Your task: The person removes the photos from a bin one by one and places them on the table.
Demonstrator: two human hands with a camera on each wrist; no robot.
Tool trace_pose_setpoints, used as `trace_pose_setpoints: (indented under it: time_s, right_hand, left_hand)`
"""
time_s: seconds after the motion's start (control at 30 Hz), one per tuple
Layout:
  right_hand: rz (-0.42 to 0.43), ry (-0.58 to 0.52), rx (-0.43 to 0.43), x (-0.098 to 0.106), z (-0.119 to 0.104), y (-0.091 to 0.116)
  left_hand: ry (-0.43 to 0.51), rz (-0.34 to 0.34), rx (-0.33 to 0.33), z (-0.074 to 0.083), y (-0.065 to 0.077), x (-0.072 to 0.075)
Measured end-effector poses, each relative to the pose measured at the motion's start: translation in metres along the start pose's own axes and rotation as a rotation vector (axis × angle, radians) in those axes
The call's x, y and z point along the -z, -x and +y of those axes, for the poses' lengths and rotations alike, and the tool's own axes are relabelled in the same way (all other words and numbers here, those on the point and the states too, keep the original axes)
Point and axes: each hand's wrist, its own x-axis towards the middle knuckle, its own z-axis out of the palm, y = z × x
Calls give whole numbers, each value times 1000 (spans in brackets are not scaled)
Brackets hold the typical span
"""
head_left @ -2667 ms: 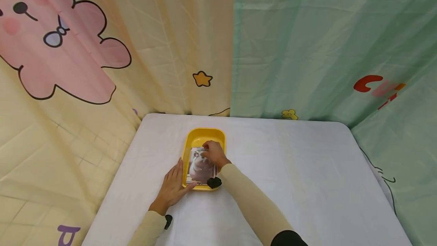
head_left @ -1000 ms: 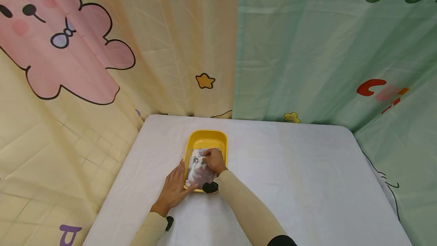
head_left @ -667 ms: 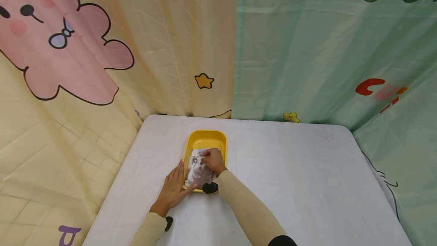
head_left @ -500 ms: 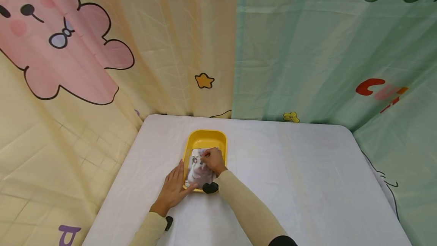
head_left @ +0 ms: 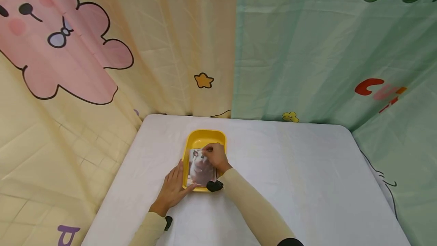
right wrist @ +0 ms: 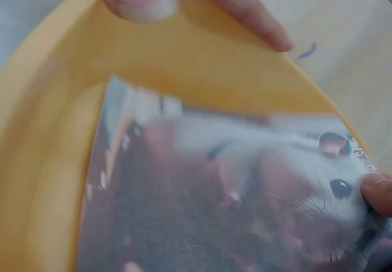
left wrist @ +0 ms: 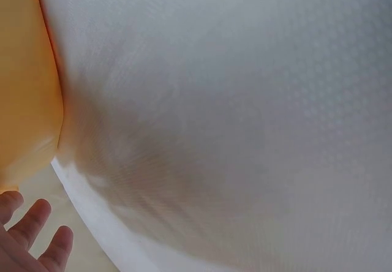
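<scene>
Hamster picture [head_left: 199, 172] lies in yellow tray [head_left: 201, 139]. Right hand [head_left: 217, 156] pinches near its top edge, fingers curled. Left hand [head_left: 173, 187] rests against rim, fingers straight. Looks thin, light, probably slippery; best held by edges.

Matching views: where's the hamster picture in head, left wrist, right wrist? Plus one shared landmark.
Head: hamster picture below centre, slightly left.
Left wrist: not in it.
Right wrist: lower middle to right edge, sideways, hamster's head at right.
Landmark: yellow tray, around the picture in head, upper left in left wrist, left and top in right wrist.
</scene>
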Motion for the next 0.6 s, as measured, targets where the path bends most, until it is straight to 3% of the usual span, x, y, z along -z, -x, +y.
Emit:
trace_pose_setpoints:
  time_s: [0.27, 0.6]
  right_hand:
    - [101, -33, 49, 32, 7, -9]
    - [240, -231, -36, 86, 13, -18]
  left_hand:
    - [-18, 0, 10, 3, 0, 1]
    - [-18, -2, 30, 6, -1, 0]
